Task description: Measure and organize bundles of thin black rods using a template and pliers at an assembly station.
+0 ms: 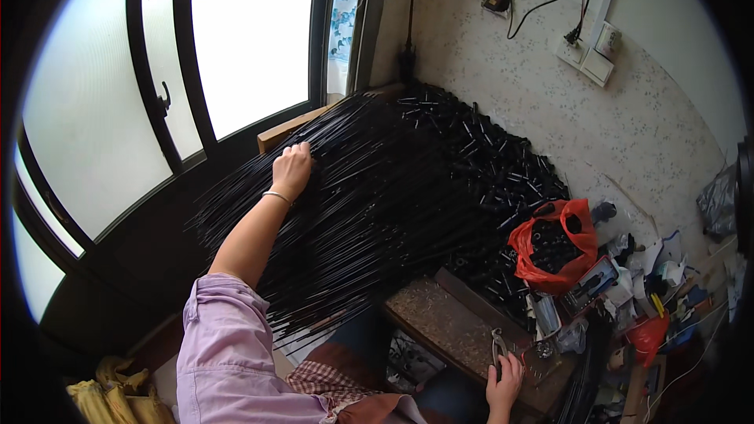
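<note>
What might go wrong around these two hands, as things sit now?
Long black rods lie loosely overlapped under the curled left hand, so drawing one out might drag neighbours along. The right hand holds pliers over the cluttered side of the wooden bench; they could snag something there. The red plastic bag gapes open and might spill its black parts if bumped.

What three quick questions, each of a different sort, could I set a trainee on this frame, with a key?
1. What tool does the right hand hold?
2. True or false: the left hand is over the long black rods.
3. Choose one: in the picture, the red plastic bag is a) left of the left hand, b) right of the left hand.

Key: 1. Pliers. 2. True. 3. b.
</note>
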A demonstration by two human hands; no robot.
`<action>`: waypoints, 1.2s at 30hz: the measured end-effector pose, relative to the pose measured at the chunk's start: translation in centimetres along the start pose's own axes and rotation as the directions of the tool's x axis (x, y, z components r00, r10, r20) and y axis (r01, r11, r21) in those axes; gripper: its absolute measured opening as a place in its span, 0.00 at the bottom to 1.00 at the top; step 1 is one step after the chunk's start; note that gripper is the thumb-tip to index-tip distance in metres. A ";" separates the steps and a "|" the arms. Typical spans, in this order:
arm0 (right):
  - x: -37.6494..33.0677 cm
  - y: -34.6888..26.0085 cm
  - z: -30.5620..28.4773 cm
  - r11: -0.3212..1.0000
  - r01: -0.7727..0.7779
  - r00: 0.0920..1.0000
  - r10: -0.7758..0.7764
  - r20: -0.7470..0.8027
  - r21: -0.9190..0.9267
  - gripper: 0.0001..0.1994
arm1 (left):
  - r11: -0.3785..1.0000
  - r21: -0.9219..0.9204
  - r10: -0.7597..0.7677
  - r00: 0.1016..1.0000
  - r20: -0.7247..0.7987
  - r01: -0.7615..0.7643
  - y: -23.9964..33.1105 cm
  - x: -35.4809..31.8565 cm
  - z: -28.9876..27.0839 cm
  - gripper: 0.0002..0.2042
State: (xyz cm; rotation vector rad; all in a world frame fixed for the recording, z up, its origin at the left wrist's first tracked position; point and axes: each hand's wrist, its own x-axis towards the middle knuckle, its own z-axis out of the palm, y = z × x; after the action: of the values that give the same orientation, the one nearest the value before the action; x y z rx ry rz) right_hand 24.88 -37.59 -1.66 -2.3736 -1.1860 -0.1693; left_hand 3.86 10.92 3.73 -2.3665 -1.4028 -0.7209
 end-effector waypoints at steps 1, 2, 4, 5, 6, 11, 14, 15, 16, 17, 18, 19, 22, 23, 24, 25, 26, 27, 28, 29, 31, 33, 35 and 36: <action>0.4 0.4 -0.1 1.000 0.001 1.000 -0.001 -0.001 0.001 0.12 | 1.000 0.005 0.020 0.999 0.028 -0.020 0.5 0.2 0.3 0.03; 0.9 1.5 0.0 1.000 -0.006 1.000 0.005 -0.007 -0.004 0.12 | 1.000 0.013 0.020 0.999 0.030 -0.020 1.5 0.9 0.7 0.03; 2.4 2.9 0.1 1.000 -0.009 1.000 0.009 -0.015 0.008 0.12 | 1.000 0.015 0.018 1.000 -0.025 -0.018 2.8 2.2 1.1 0.03; 3.2 3.8 -0.2 1.000 0.009 1.000 -0.009 -0.020 0.011 0.13 | 1.000 -0.008 0.021 0.997 -0.079 -0.021 4.1 3.0 1.5 0.03; 4.0 4.7 -0.2 0.999 -0.034 0.999 0.034 -0.033 0.007 0.13 | 0.999 -0.029 0.016 0.994 -0.104 -0.019 4.9 3.5 1.3 0.04; 6.2 8.8 -1.1 0.999 -0.009 1.000 0.010 -0.025 0.047 0.12 | 1.000 -0.011 -0.022 0.999 -0.032 0.021 9.4 5.3 2.1 0.08; 6.1 10.2 -1.8 0.999 -0.017 0.999 0.018 -0.042 0.038 0.12 | 0.997 -0.066 -0.049 0.996 -0.070 0.045 13.3 6.5 0.5 0.11; 6.0 10.5 -2.0 0.999 -0.016 0.999 0.017 -0.045 0.038 0.12 | 0.990 -0.113 -0.083 0.996 -0.014 0.081 14.6 7.1 -0.4 0.13; 5.8 10.8 -2.1 0.999 -0.013 0.998 0.015 -0.055 0.039 0.12 | 0.991 -0.115 -0.078 0.997 -0.016 0.075 15.2 7.4 -1.1 0.13; 5.6 11.1 -2.2 0.999 -0.016 0.998 0.018 -0.058 0.039 0.12 | 0.988 -0.120 -0.099 0.995 0.010 0.099 15.8 7.5 -1.7 0.14; 5.5 11.3 -2.4 1.000 -0.011 0.998 0.012 -0.058 0.025 0.12 | 0.984 -0.126 -0.121 0.992 0.036 0.125 16.2 7.7 -2.2 0.16; 5.3 11.5 -2.5 1.000 -0.003 0.998 0.004 -0.057 0.013 0.13 | 0.984 -0.126 -0.121 0.992 0.034 0.124 16.6 8.0 -2.5 0.16; 4.9 11.8 -2.9 1.000 0.001 0.999 -0.001 -0.048 0.009 0.13 | 0.841 -0.540 -0.013 0.998 -0.066 -0.024 17.7 9.5 -3.4 0.14; 4.7 11.9 -3.0 1.000 0.003 0.999 -0.002 -0.047 0.009 0.13 | 0.762 -0.646 -0.048 0.998 0.027 0.054 19.4 9.7 -4.7 0.14; 4.3 11.9 -3.2 1.000 0.000 0.999 0.000 -0.047 0.003 0.13 | 0.663 -0.736 -0.065 0.990 0.124 0.136 21.1 10.2 -5.7 0.14; 4.1 11.5 -3.2 1.000 0.005 0.999 -0.005 -0.045 0.005 0.13 | 0.736 -0.674 0.024 0.997 -0.072 -0.066 20.8 11.3 -5.7 0.13; 3.9 10.9 -3.2 1.000 0.010 0.999 -0.010 -0.042 0.005 0.13 | 0.783 -0.568 0.130 0.959 -0.252 -0.255 20.1 12.2 -5.4 0.12; 3.7 10.5 -3.0 1.000 0.013 0.999 -0.014 -0.038 -0.001 0.13 | 0.804 -0.548 0.111 0.964 -0.242 -0.230 23.0 11.3 -8.9 0.11; 3.3 10.2 -2.9 1.000 0.002 0.999 -0.002 -0.043 0.005 0.13 | 0.828 -0.535 0.064 0.977 -0.202 -0.165 25.1 10.9 -11.6 0.13; 2.9 9.7 -2.8 1.000 -0.002 0.999 0.003 -0.048 0.017 0.13 | 0.782 -0.621 -0.016 0.995 -0.094 -0.046 26.8 10.0 -13.8 0.14; 1.8 8.7 -3.0 0.997 0.027 0.999 -0.024 -0.040 0.071 0.13 | 0.552 -0.831 0.056 0.991 0.123 0.072 27.7 10.3 -15.1 0.14; 0.6 7.0 -3.2 0.985 -0.003 1.000 0.005 -0.010 0.172 0.13 | 0.221 -0.968 0.106 0.983 0.148 0.122 29.3 7.5 -17.8 0.10; -1.3 6.1 -3.4 0.985 -0.028 0.999 0.025 0.024 0.171 0.12 | 0.278 -0.947 0.110 0.975 0.194 0.157 30.1 3.7 -21.0 0.10; -2.3 5.4 -3.4 0.988 -0.038 0.999 0.037 0.007 0.149 0.12 | 0.239 -0.970 0.008 0.999 -0.035 -0.036 30.4 2.2 -20.4 0.10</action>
State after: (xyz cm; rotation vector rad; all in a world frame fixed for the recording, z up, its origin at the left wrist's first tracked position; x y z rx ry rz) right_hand 28.06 -43.62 -1.35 -2.2649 -1.1152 -0.0611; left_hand 25.97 -12.05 21.87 -3.1552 -0.9183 -2.1462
